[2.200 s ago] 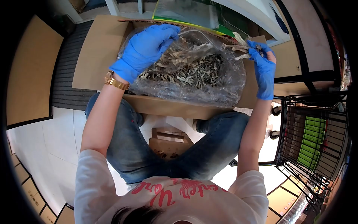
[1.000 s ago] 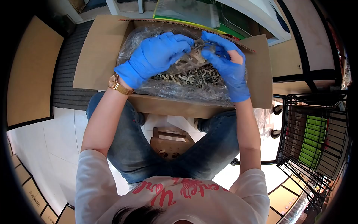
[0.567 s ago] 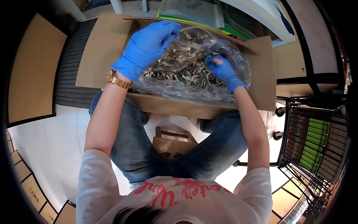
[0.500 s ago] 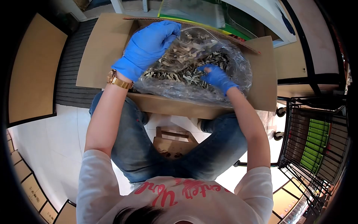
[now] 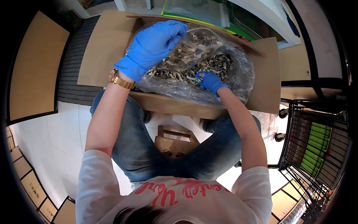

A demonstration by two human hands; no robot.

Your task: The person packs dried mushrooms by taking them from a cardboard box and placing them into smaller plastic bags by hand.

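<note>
An open cardboard box [image 5: 261, 82] stands in front of my knees, lined with a large clear plastic bag [image 5: 240, 74]. Dried grey-green strips [image 5: 218, 63] fill the liner. My left hand [image 5: 153, 46], in a blue glove, is closed on the top edge of a smaller clear bag [image 5: 194, 46], which has paler dried strips inside and hangs over the heap. My right hand [image 5: 212, 81], also gloved in blue, is down in the loose strips at the near side; its fingers are curled and partly buried, with strips at the fingertips.
A wooden stool [image 5: 173, 145] is between my legs. To the right stands a black wire cart [image 5: 313, 142] holding a green crate [image 5: 316, 145]. A ribbed dark mat [image 5: 74, 71] lies left of the box, and a green package [image 5: 197, 11] is behind it.
My right hand first brought strips from the right to the small bag, then went down empty into the heap and moved nearer to me. My left hand has stayed at the bag's edge.
</note>
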